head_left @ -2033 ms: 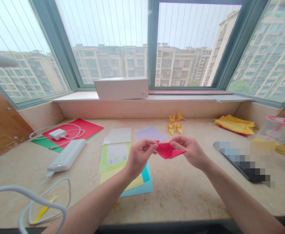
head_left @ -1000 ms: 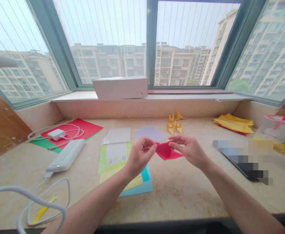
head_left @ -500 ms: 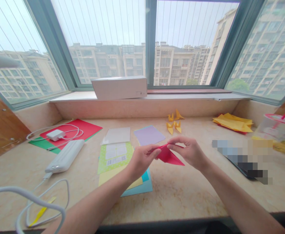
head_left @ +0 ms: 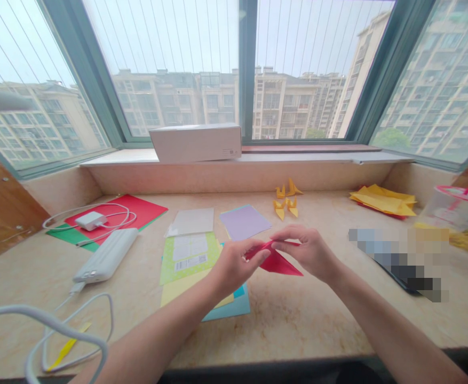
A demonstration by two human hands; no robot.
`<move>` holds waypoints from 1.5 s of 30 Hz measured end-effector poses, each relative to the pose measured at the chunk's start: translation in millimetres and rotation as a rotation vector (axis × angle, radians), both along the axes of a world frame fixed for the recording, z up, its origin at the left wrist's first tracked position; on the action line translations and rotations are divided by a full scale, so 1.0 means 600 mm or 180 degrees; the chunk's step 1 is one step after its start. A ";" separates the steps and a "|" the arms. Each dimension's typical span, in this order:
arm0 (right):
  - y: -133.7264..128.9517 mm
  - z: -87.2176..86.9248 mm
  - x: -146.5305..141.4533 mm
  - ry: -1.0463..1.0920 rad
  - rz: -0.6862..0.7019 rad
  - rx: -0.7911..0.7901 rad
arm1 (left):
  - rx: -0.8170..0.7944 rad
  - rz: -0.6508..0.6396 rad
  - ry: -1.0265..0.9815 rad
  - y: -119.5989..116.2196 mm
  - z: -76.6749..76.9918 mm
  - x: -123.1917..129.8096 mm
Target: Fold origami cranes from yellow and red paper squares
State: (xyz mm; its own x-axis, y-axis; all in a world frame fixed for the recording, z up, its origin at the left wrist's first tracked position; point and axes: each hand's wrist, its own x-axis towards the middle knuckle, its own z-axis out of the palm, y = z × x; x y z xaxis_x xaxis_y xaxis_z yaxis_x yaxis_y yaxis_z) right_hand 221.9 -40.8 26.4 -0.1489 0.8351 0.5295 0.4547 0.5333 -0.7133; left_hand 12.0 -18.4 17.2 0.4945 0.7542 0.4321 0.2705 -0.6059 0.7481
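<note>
Between my two hands is a sheet of red paper (head_left: 278, 263), partly folded, held above the counter with one pointed corner hanging to the lower right. My left hand (head_left: 239, 262) pinches its left part between thumb and fingers. From the right, my right hand (head_left: 306, 248) pinches the upper edge, its fingertips close to those of the left. The fingers hide much of the upper folds. Several small yellow folded-paper birds (head_left: 285, 201) stand just beyond my hands. A lilac paper stack (head_left: 245, 221) lies behind my left hand.
Left of my arms are a white power bank (head_left: 108, 256), a charger (head_left: 91, 220) on red and green paper, and a looping cable (head_left: 45, 314). Green packaging (head_left: 188, 256) lies at centre. Yellow sheets (head_left: 383, 200) and a plastic cup (head_left: 458, 210) stand right; a white box (head_left: 197, 144) rests on the sill.
My fingertips have shifted slightly left and down along the red paper's upper edge. More of a folded edge now shows between my hands. The other things stay put.
</note>
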 end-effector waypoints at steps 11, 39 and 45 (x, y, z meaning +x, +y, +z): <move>-0.008 0.010 -0.011 0.0332 0.0187 -0.0502 | 0.0210 0.0131 0.0130 0.001 0.002 -0.005; 0.012 0.001 0.012 0.0989 0.0126 -0.0884 | -0.0698 0.0359 -0.1335 0.012 -0.004 -0.001; 0.006 0.004 0.009 0.0426 -0.0071 -0.0516 | -0.0770 0.0269 -0.1390 0.008 0.006 0.001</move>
